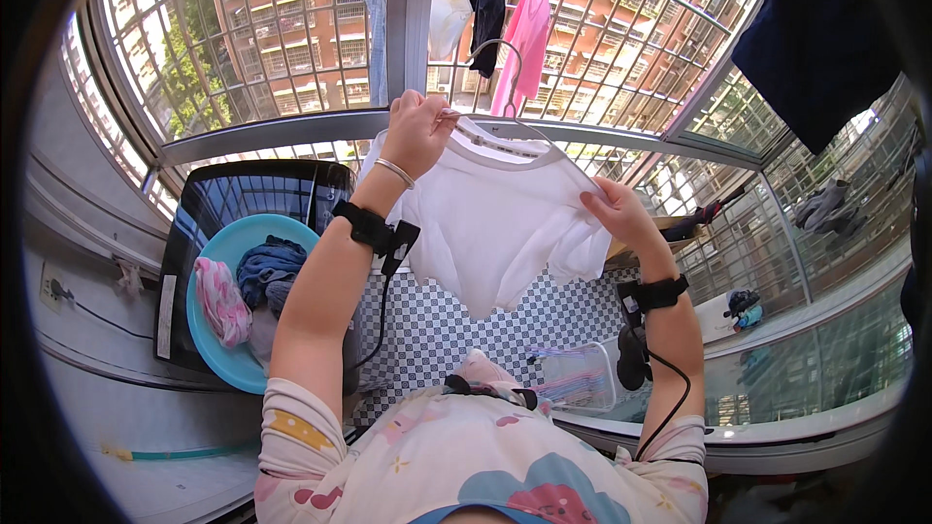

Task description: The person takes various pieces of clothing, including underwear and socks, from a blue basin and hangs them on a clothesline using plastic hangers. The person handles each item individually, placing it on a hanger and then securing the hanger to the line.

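Observation:
A white shirt [486, 207] hangs spread out before me on a thin clothes hanger [514, 58]. The hanger's hook curves up above the neckline, while most of its frame is hidden inside the cloth. My left hand [422, 132] pinches the shirt at the left side of the collar. On the other shoulder, my right hand [617, 209] grips the fabric between thumb and fingers; whether it also holds the hanger's arm cannot be seen. The shirt's lower edge droops in folds above the patterned floor.
At left, a turquoise basin [207, 338] of clothes rests on a black-lidded washing machine [218, 193]. A barred window [291, 36] spans the front, with a pink garment [526, 29] hanging there. Dark cloth [815, 51] hangs upper right. A basket of hangers [575, 378] stands on the checkered floor [422, 335].

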Motion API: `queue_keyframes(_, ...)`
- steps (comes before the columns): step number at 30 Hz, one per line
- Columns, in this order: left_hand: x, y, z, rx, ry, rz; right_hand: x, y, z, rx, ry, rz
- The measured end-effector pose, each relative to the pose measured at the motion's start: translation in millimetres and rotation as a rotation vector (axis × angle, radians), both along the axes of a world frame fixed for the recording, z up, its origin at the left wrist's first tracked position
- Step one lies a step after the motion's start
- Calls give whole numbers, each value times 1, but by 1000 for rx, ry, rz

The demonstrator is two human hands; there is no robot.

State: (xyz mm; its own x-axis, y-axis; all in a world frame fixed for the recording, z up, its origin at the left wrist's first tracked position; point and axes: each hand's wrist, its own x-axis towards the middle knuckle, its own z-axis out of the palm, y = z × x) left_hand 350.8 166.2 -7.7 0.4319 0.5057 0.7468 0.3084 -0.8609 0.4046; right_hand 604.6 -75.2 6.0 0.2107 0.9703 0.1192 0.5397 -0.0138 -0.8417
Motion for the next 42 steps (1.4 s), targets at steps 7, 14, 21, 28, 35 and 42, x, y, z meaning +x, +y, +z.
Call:
queue_keyframes(7, 84, 6, 45, 14, -97, -36, 87, 3, 28, 275, 78, -250)
queue_keyframes(14, 165, 64, -20, -162, -138, -176, 182, 28, 116, 511, -61, -611)
queue_keyframes(21, 271, 78, 22, -220, -130, -307, 248, 118, 194, 708, -74, -723)
queue_keyframes(28, 322, 118, 31, -239, -173, -294, 308, 228, 170, 610, -302, -725)
queue_keyframes(35, 328, 165, 3, -310, -122, -205, 336, 354, 122, 552, -576, -837)
queue_keyframes(42, 313, 185, -25, -270, -65, -118, 357, 418, 56, 394, -487, -849)
